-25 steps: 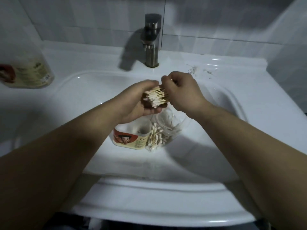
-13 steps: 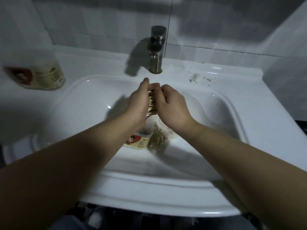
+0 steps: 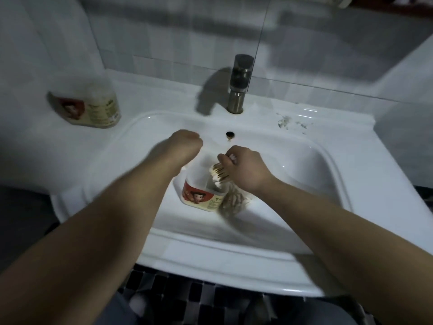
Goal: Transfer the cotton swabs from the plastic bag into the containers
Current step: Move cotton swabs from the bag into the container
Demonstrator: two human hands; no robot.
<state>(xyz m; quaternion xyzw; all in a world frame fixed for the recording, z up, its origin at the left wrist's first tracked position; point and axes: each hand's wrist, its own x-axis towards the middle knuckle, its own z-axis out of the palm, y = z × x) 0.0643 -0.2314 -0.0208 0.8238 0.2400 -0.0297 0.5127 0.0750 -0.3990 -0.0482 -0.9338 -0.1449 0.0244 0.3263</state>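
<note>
Step in hand: loading a bundle of cotton swabs (image 3: 218,173) into the container (image 3: 201,195), which stands in the sink (image 3: 304,184) w/ the plastic bag (image 3: 230,204) just beside it. Right hand (image 3: 246,171) fingers (image 3: 226,158) curl round the sticks, tips aimed at the container's mouth. Left hand (image 3: 185,146) blurred, fingers: can't tell. Next, prob.: lower bundle straight in, then let go.

No legible text; label print on near container (image 3: 202,200), far container (image 3: 95,108) too blurred.

white sink (image 3: 311,174), dark faucet (image 3: 240,83), tiled wall (image 3: 164,38)
</note>
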